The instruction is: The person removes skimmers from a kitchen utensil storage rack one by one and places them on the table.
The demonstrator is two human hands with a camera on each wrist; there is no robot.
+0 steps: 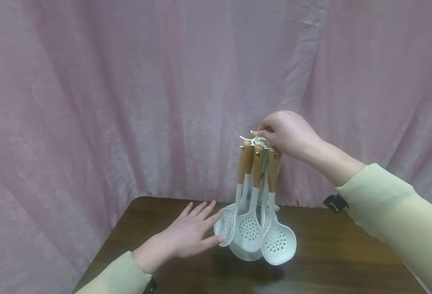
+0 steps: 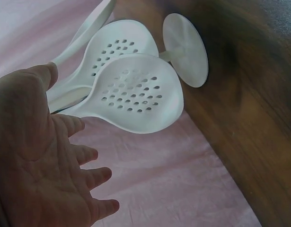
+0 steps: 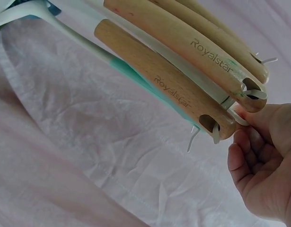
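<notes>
the right hand [image 1: 287, 136] pinches the top of the utensil rack [image 1: 257, 143] on the dark table [image 1: 348, 253], steadying it; the left hand [image 1: 190, 234], open-fingered, touches a hanging slotted spoon [image 1: 226, 224].

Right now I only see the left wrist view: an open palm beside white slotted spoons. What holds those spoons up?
Observer: A rack; the right hand grips its top, where the spoons hang by wooden handles.
Operator: Anything written on the handles?
Observer: Yes, "Royalstar" is printed on two handles, shown in the right wrist view.
Operator: Does the left hand touch a spoon?
Observer: The left hand has its fingertips at the leftmost spoon's bowl; contact is unclear.
</notes>
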